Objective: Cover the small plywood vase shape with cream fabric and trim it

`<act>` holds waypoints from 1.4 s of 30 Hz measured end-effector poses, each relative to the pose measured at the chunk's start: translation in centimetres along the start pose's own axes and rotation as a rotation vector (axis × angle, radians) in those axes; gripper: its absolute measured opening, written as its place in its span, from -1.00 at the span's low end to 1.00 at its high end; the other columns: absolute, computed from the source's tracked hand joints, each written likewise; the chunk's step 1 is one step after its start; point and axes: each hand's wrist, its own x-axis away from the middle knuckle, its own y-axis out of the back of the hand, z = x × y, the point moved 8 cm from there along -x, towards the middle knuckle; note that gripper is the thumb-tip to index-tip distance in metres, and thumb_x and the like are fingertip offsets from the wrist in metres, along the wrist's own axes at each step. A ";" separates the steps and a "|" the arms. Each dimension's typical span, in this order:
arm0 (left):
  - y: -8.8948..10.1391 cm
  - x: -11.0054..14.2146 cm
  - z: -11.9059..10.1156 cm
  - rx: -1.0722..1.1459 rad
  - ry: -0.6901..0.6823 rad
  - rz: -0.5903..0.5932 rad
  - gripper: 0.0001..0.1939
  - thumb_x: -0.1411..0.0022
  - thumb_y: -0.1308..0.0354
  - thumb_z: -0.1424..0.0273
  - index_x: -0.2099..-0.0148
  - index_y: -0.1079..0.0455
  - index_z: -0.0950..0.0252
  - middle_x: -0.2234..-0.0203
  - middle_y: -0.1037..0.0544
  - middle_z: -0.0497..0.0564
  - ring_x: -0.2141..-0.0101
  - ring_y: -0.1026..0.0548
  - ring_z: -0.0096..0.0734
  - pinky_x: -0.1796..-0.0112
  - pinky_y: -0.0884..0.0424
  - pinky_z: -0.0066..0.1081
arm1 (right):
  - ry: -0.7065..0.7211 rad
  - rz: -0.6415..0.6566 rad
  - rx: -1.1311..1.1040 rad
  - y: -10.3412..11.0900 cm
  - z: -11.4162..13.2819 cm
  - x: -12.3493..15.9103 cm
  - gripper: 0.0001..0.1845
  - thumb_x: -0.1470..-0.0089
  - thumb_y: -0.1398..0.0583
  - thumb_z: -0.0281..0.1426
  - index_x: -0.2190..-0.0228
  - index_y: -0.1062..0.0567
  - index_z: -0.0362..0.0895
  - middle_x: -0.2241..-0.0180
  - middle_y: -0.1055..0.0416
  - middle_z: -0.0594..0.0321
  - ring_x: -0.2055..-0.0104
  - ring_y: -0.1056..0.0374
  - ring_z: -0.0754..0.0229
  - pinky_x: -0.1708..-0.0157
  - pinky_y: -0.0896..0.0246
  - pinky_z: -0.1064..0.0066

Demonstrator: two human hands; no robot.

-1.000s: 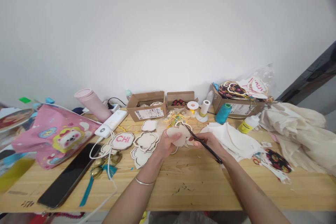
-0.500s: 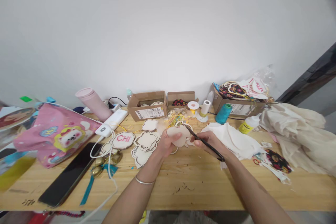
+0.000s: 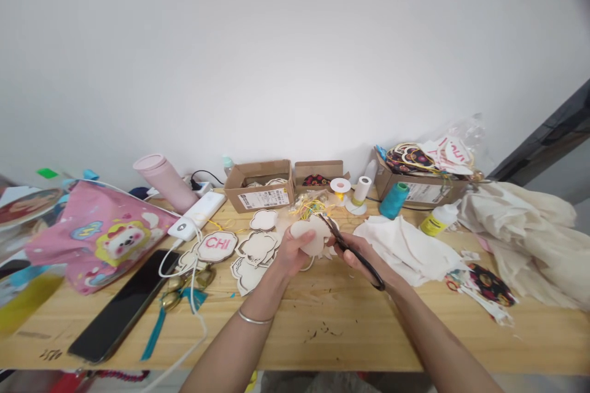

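My left hand [image 3: 294, 252] pinches a cream, cloud-shaped fabric piece [image 3: 308, 232] between thumb and fingers, above the table. Black scissors [image 3: 362, 261] are in my right hand [image 3: 357, 252], with its fingers in and around the handles. Their blades lie at the right edge of the fabric piece. Whether the blades touch the edge or cut into it is hard to tell. Left of my left hand lie several cloud-shaped cutouts [image 3: 258, 249] and an oval patch [image 3: 217, 247] with pink letters. White cloth [image 3: 410, 249] lies just right of my right hand.
Cardboard boxes [image 3: 235, 187] stand along the wall, with thread spools [image 3: 394, 201] and a glue bottle [image 3: 437, 221] toward the right. A phone [image 3: 122, 307], white cable [image 3: 198, 313], pink bag [image 3: 96, 233] and pink tumbler [image 3: 165, 181] occupy the left. Beige fabric [image 3: 520, 233] is heaped far right.
The scissors have swung steeper and their blades look more spread at the fabric edge. The fabric piece has turned slightly in my left hand and moved a little up and left.
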 end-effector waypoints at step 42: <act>-0.2 0.2 0.2 0.086 -0.009 -0.046 -0.79 0.16 -0.30 0.43 0.39 -0.43 0.38 0.54 -0.52 -0.01 0.52 -0.44 -0.47 0.46 -0.34 -0.48 | -0.027 -0.073 0.078 0.7 -0.6 -0.7 -0.41 0.15 -0.03 0.10 0.41 -0.35 -0.21 0.64 -0.02 0.38 0.62 0.11 0.39 0.65 0.21 0.51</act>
